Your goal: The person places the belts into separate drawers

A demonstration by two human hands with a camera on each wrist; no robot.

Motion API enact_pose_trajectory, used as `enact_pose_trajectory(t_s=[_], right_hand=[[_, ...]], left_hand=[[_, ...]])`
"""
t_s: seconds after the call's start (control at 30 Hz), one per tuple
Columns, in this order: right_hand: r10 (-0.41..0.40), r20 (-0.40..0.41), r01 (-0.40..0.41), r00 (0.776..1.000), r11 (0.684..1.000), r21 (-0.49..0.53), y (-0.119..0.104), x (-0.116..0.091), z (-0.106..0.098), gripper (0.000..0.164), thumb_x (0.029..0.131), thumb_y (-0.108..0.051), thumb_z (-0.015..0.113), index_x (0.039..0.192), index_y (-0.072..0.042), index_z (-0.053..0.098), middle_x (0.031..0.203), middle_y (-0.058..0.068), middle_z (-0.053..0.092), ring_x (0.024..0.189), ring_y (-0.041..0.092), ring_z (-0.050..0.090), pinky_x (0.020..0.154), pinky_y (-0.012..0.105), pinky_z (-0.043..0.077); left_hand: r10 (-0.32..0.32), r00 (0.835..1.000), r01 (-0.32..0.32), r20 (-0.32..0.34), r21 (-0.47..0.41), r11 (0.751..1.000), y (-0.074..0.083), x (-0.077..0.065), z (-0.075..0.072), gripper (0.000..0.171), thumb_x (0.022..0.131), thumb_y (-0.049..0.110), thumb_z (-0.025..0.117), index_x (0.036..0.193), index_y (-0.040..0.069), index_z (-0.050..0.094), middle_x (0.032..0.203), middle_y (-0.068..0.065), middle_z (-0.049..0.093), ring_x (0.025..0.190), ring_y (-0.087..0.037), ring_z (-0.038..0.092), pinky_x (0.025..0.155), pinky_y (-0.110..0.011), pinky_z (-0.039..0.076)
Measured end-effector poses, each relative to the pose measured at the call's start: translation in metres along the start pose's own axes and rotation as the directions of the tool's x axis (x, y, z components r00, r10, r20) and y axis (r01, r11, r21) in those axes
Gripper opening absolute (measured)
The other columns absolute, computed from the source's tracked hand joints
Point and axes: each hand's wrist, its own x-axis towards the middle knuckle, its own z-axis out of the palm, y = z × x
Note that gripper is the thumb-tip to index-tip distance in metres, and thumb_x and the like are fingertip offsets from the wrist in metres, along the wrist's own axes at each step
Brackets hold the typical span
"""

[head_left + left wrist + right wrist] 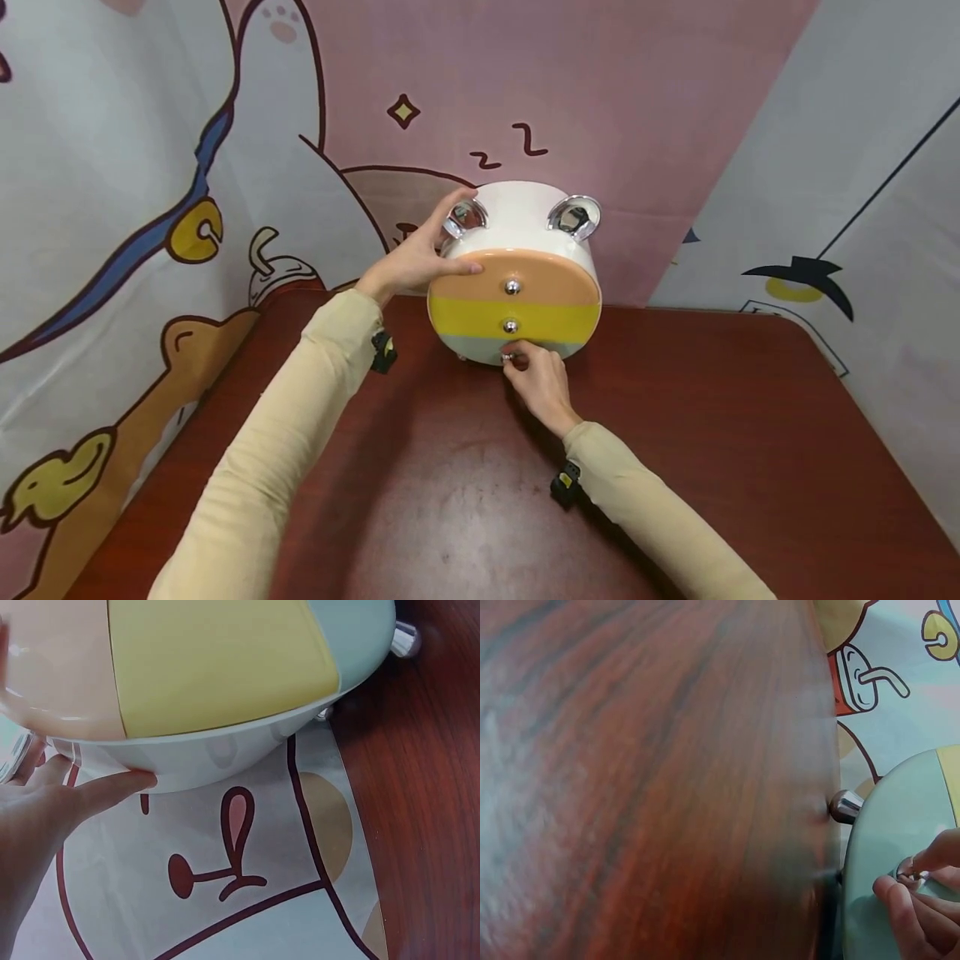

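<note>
A small oval drawer box with a white body and silver ears stands on the table. Its front is banded with an orange, a yellow and a grey-green drawer, each with a silver knob. My left hand holds the box at its upper left, thumb over the orange front and a finger at the left ear. Seen from the left wrist, another finger lies along the white side. My right hand pinches the lowest knob between thumb and fingers. The grey-green drawer sits flush with the front.
The dark red-brown wooden table extends in front of the box and to both sides. Behind it hangs a pink and white cartoon-printed cloth. Short silver feet hold up the box.
</note>
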Motion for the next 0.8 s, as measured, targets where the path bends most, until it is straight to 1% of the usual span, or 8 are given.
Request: enact_pose_trajectory(t_s=[0.07,0.13,0.2,0.33,0.43,0.57,0.7,0.8], right_hand=[[-0.002,0.003,0.002,1.0,1.0,-0.006,-0.001,0.0,0.0,0.013,0.083,-0.005,0.07,0.095,-0.006,0.075,0.083,0.004,0.072,0.076,0.017,0.069,0.064,0.038,0.053],[-0.003,0.005,0.003,1.0,1.0,-0.018,0.0,0.0,0.0,0.013,0.083,-0.005,0.071,0.095,-0.007,0.075,0.083,0.004,0.072,0.075,0.016,0.069,0.063,0.038,0.052],[-0.006,0.008,0.006,1.0,0.999,-0.032,0.0,0.0,0.0,0.013,0.083,-0.006,0.071,0.096,-0.008,0.075,0.083,0.003,0.072,0.074,0.016,0.068,0.062,0.037,0.052],[-0.014,0.006,0.014,1.0,0.999,-0.051,0.002,0.0,-0.001,0.014,0.083,-0.006,0.071,0.096,-0.01,0.075,0.083,0.003,0.072,0.074,0.015,0.068,0.061,0.038,0.052],[-0.017,0.007,0.017,1.0,0.999,-0.048,0.002,0.001,-0.002,0.013,0.083,-0.007,0.072,0.095,-0.01,0.075,0.083,0.002,0.073,0.075,0.015,0.069,0.062,0.038,0.052],[-0.015,0.024,0.015,1.0,1.0,-0.02,0.002,0.002,-0.004,0.013,0.084,-0.005,0.072,0.096,-0.009,0.075,0.085,0.003,0.073,0.078,0.016,0.069,0.064,0.039,0.052],[0.002,0.06,-0.003,0.998,1.0,0.015,0.003,-0.001,-0.009,0.02,0.084,-0.002,0.069,0.102,-0.009,0.074,0.091,0.005,0.073,0.081,0.019,0.069,0.065,0.039,0.053],[0.017,0.09,-0.019,0.996,1.0,0.022,0.003,-0.005,-0.015,0.023,0.084,-0.002,0.068,0.105,-0.009,0.074,0.09,0.006,0.073,0.079,0.019,0.07,0.067,0.04,0.053]], left_hand=[[-0.003,1.0,0.003,0.002,-0.002,1.0,0.002,-0.001,-0.001,0.096,0.081,0.016,0.08,0.15,0.039,0.019,0.151,0.002,0.02,0.099,-0.03,0.056,0.077,-0.041,0.051],[-0.006,1.0,0.006,0.013,-0.017,1.0,0.007,-0.004,0.0,0.096,0.082,0.013,0.078,0.152,0.035,0.017,0.151,-0.002,0.02,0.1,-0.031,0.055,0.077,-0.042,0.052],[-0.011,1.0,0.012,0.023,-0.035,0.999,0.013,-0.007,0.001,0.095,0.083,0.01,0.077,0.153,0.033,0.016,0.15,-0.007,0.022,0.101,-0.033,0.055,0.077,-0.042,0.052],[-0.022,0.999,0.024,0.036,-0.058,0.998,0.024,-0.012,0.001,0.094,0.084,0.006,0.075,0.153,0.032,0.015,0.145,-0.014,0.027,0.101,-0.035,0.056,0.076,-0.043,0.053],[-0.013,1.0,0.014,0.024,-0.055,0.998,0.016,-0.008,0.0,0.095,0.083,0.008,0.076,0.152,0.034,0.017,0.144,-0.012,0.029,0.1,-0.034,0.056,0.076,-0.043,0.053],[0.027,1.0,-0.027,-0.011,-0.045,0.999,0.001,-0.002,0.0,0.097,0.08,0.01,0.08,0.151,0.037,0.02,0.143,-0.004,0.031,0.098,-0.032,0.057,0.076,-0.042,0.053],[0.066,0.997,-0.068,-0.032,-0.044,0.997,-0.004,0.0,0.002,0.097,0.079,0.009,0.081,0.151,0.034,0.021,0.136,-0.004,0.035,0.096,-0.031,0.057,0.076,-0.042,0.053],[0.083,0.996,-0.084,-0.04,-0.029,0.996,-0.004,0.001,0.004,0.097,0.078,0.009,0.082,0.152,0.031,0.021,0.131,-0.005,0.036,0.094,-0.031,0.057,0.076,-0.042,0.053]])
